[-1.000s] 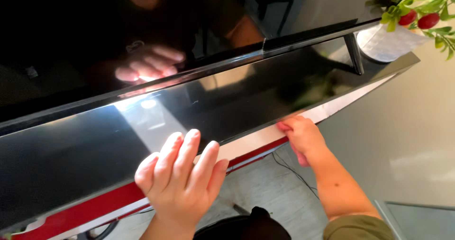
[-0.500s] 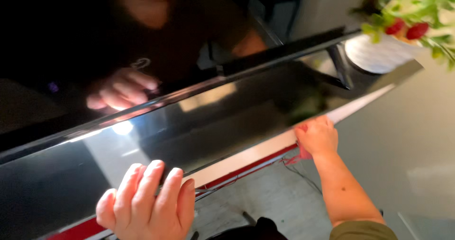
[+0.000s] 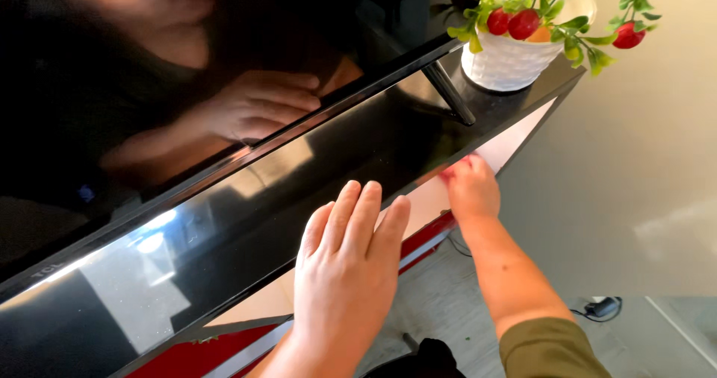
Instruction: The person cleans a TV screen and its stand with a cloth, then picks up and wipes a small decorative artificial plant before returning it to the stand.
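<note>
My left hand (image 3: 343, 273) lies flat, palm down, on the front part of a glossy black cabinet top (image 3: 224, 228); its fingers are stretched out and hold nothing. My right hand (image 3: 472, 191) is further right, pressed against the front edge of the same top, fingers curled. A small pink-red cloth (image 3: 452, 172) shows blurred at its fingertips. Behind the top stands a dark television screen (image 3: 149, 87) that mirrors a person and a hand.
The television's slanted black foot (image 3: 448, 94) rests on the top. A white pot (image 3: 515, 60) with green leaves and red fruit stands at the right end. The cabinet front is red and white (image 3: 194, 355). A black cable and plug (image 3: 601, 307) lie on the floor.
My right hand slid to the right along the front edge, towards the pot. My left hand shifted along the top, and my head moved right.
</note>
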